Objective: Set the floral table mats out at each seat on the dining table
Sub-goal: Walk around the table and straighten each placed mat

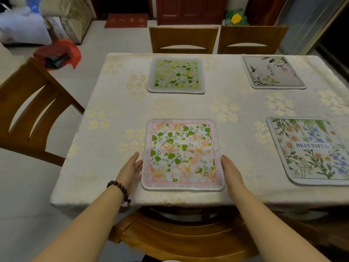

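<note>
We stand at the near edge of the dining table (pixel 117 103), which is covered with a pale cloth patterned in yellow flowers. Four floral mats lie flat on it. The pink and green mat (pixel 182 155) sits directly in front of us, close to the near edge, with a line of text running around its border. Our left hand (pixel 131 170) rests on the cloth just beside the mat's left edge, fingers straight and spread flat, holding nothing; a beaded bracelet (pixel 120 190) circles that wrist. Our right hand (pixel 231 173) lies along the mat's right edge, likewise flat and gripping nothing, its fingers at or touching the border.

To the near right lies the mat marked BEAUTIFUL (pixel 309 150), partly cut off by the frame. At the far side, the yellow-green mat (pixel 176 75) sits in front of the left far chair (pixel 184 39), and the grey-pink mat (pixel 272 71) sits in front of the right far chair (pixel 252 39). Another wooden chair (pixel 32 108) stands at the table's left end, and one (pixel 181 237) is tucked in below us.
</note>
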Demonstrator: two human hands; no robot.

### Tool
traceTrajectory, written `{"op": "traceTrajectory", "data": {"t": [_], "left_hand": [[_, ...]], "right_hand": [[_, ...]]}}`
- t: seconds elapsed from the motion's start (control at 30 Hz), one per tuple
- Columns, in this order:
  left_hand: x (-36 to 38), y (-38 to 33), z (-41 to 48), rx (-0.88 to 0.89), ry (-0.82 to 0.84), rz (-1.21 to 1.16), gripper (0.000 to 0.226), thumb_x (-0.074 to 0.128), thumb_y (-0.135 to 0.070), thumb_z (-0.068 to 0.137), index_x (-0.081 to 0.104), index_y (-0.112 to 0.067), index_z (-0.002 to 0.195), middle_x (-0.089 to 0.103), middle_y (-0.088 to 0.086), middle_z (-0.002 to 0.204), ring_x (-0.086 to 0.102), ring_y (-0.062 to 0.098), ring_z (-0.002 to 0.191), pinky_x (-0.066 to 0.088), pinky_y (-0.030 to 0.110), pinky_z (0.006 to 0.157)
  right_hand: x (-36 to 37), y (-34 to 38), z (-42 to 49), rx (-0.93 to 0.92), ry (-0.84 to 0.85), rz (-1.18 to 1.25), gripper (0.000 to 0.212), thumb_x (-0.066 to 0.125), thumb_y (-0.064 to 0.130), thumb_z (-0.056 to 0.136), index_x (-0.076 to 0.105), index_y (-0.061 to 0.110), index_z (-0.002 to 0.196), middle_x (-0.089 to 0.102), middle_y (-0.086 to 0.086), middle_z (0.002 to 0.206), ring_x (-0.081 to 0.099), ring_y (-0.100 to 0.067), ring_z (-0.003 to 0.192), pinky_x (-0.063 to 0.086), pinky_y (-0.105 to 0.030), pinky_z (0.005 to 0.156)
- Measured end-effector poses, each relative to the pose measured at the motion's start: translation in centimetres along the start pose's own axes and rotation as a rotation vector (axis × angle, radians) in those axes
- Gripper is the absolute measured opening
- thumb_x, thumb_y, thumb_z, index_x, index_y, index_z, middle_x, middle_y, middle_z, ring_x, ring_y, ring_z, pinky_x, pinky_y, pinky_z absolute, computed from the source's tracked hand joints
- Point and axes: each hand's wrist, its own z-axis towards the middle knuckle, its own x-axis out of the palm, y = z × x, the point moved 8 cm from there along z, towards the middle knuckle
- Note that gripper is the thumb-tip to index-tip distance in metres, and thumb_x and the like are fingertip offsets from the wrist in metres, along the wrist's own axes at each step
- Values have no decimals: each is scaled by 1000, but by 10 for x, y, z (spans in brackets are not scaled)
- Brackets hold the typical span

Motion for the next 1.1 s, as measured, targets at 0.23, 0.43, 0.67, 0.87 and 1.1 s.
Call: {"op": "traceTrajectory", "data": {"t": [0.23,0.43,0.67,0.87,1.1], "left_hand": [[6,-2,1,-6,22,-20,60,41,-49,96,25,-26,148,52,1,126,61,4,84,47,26,58],[10,-9,4,4,6,-5,61,41,-49,96,26,-23,148,59,-4,101,68,6,70,52,25,48],[11,-14,10,2,0,-7,61,40,-52,95,24,-27,149,60,-2,113,60,5,82,46,28,60],[11,-12,9,35,9,-36,51,40,-48,96,37,-26,142,52,1,127,62,4,89,45,26,68],[-17,-23,1,179,-165,-97,51,43,-43,96,42,-20,141,44,5,146,40,19,133,33,38,107]], "right_hand": [[4,11,-1,-38,19,-27,44,36,40,98,55,14,128,66,-5,121,66,-21,106,53,-38,84],[10,21,5,-20,23,-19,45,34,41,99,51,19,135,62,-5,128,60,-26,116,46,-48,101],[9,24,9,-11,8,-12,50,39,43,98,41,22,144,55,-1,136,54,-25,122,41,-45,103],[6,24,12,-36,3,-73,50,38,42,98,43,18,142,54,-3,139,53,-24,124,41,-44,104],[20,48,2,-146,-23,38,48,42,41,96,45,23,141,48,1,145,48,-20,130,41,-46,106]]}}
